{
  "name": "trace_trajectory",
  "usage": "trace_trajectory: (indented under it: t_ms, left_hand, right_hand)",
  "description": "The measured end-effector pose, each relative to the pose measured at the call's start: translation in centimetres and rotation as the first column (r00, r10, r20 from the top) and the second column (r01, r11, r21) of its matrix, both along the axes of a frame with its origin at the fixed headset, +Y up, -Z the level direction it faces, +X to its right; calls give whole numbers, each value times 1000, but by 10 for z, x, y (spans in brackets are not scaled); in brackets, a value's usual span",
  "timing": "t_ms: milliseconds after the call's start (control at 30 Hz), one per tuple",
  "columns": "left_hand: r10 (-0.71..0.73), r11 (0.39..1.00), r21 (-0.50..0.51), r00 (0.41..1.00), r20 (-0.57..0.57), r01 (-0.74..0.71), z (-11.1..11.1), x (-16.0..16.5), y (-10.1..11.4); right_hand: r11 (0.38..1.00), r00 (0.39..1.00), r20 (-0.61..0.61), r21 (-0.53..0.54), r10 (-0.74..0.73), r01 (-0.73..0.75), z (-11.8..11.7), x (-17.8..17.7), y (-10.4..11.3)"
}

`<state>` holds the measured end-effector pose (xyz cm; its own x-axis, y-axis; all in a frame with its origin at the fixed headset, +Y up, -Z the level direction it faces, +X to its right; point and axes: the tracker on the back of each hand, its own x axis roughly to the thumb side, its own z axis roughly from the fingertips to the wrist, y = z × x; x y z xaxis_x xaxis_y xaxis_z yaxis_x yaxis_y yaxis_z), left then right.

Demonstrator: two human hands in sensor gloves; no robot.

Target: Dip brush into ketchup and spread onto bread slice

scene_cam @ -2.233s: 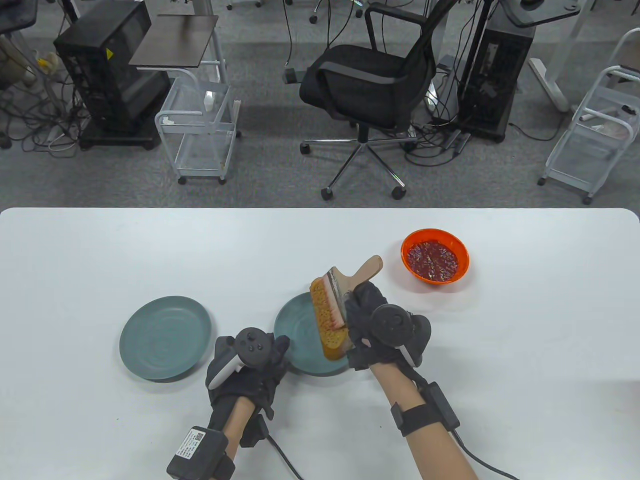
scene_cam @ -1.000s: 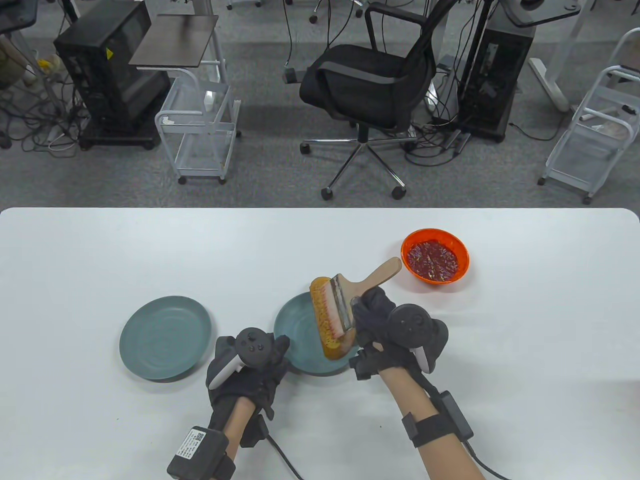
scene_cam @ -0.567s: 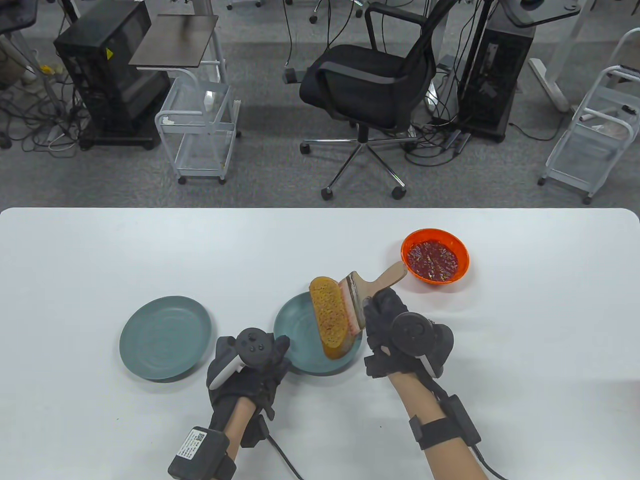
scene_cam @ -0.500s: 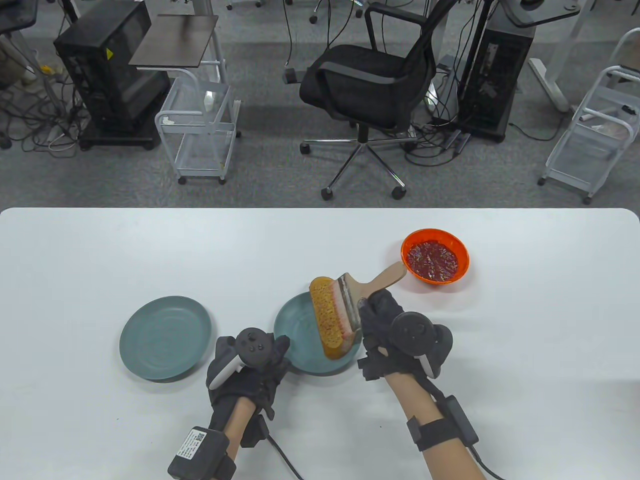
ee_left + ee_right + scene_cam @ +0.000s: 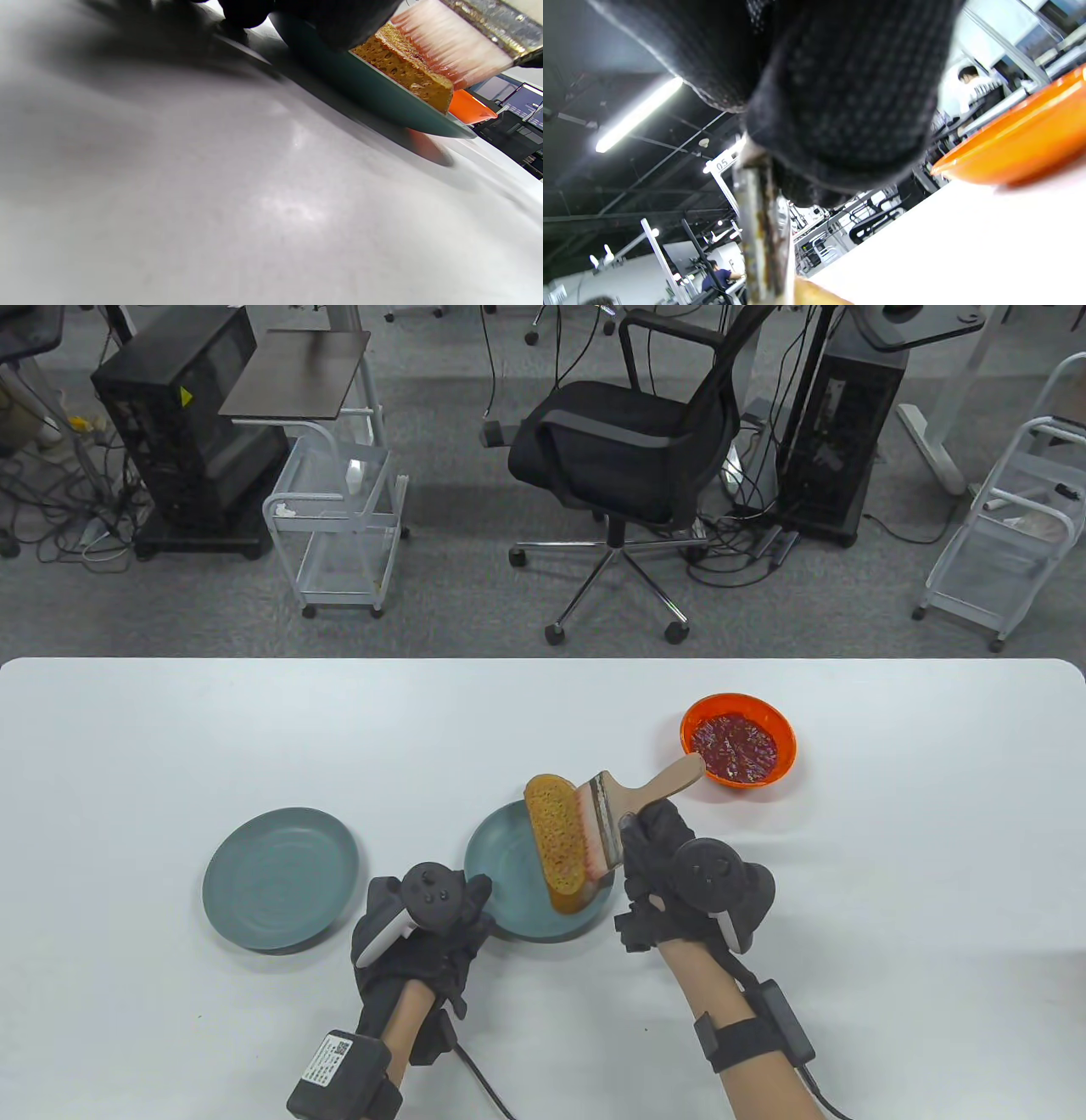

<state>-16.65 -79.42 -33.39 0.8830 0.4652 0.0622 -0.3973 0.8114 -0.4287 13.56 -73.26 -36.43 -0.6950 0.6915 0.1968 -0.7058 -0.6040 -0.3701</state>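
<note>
A long golden bread slice (image 5: 556,840) lies on a teal plate (image 5: 502,874) near the table's middle. My right hand (image 5: 657,857) grips a wide wooden-handled brush (image 5: 624,806); its reddened bristles (image 5: 584,836) rest along the bread's right edge. My left hand (image 5: 428,916) rests at the plate's near left rim, fingers closed on the rim. The orange bowl of ketchup (image 5: 736,740) stands behind and right of the brush handle. The left wrist view shows the bread (image 5: 407,72), the bristles (image 5: 449,51) and the plate's rim (image 5: 382,106). The right wrist view shows the bowl (image 5: 1022,140) and the brush's metal band (image 5: 761,237).
A second, empty teal plate (image 5: 280,878) sits to the left on the white table (image 5: 170,746). An office chair (image 5: 624,449), wire carts and computer towers stand on the floor beyond the table's far edge.
My right hand has swept the brush back and forth across the bread; the bristles have ended up on the right edge of the slice. The left hand and plates have stayed put.
</note>
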Motion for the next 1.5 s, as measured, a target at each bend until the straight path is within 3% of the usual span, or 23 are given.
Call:
trace_trajectory:
  t_ms: [133, 233, 300, 400, 500, 600, 767, 900, 1000, 1133, 1300, 1433, 1500]
  left_hand:
    - [1, 1000, 10, 1000, -4, -1, 1, 0, -1]
    - [4, 1000, 1, 1000, -5, -4, 0, 1, -1]
    - [8, 1000, -1, 1000, -7, -8, 0, 1, -1]
    - [-2, 1000, 2, 1000, -9, 2, 0, 3, 0]
    - [-5, 1000, 0, 1000, -9, 5, 0, 3, 0]
    - [-1, 1000, -1, 1000, -8, 1, 0, 3, 0]
    - [-2, 1000, 1, 1000, -5, 2, 0, 2, -1]
    - [-24, 1000, 1, 1000, 3, 24, 0, 3, 0]
    - [-30, 1000, -2, 1000, 7, 30, 0, 4, 0]
    - [-22, 1000, -2, 1000, 6, 22, 0, 4, 0]
    - [-16, 1000, -1, 1000, 8, 16, 0, 4, 0]
    - [-16, 1000, -3, 1000, 10, 16, 0, 4, 0]
    - [-16, 1000, -5, 1000, 9, 16, 0, 4, 0]
  right_hand:
    - [978, 982, -43, -108, -182, 177, -1, -10, -11]
    - [992, 997, -40, -106, -67, 62, -1, -8, -14]
    - [995, 998, -25, -85, -63, 60, -1, 0, -12]
    - [998, 998, 35, 4, 57, -57, -2, 12, -1]
    - [996, 996, 27, -20, -89, 90, -1, 11, -1]
    - [956, 964, -27, -135, -265, 259, 1, -6, -13]
    - [992, 997, -37, -112, -64, 60, 1, -11, -15]
    - [998, 995, 65, -5, 70, -70, 0, 10, -5]
    - [999, 997, 72, 8, -35, 34, 1, 15, -6]
    - [980, 981, -21, -56, -191, 189, 1, -1, -14]
    - [997, 998, -49, -60, -50, 47, 0, -10, -15]
    - [992, 993, 34, 60, 112, -114, 1, 8, -2]
    - [995, 996, 46, 72, 72, -76, 2, 12, 1]
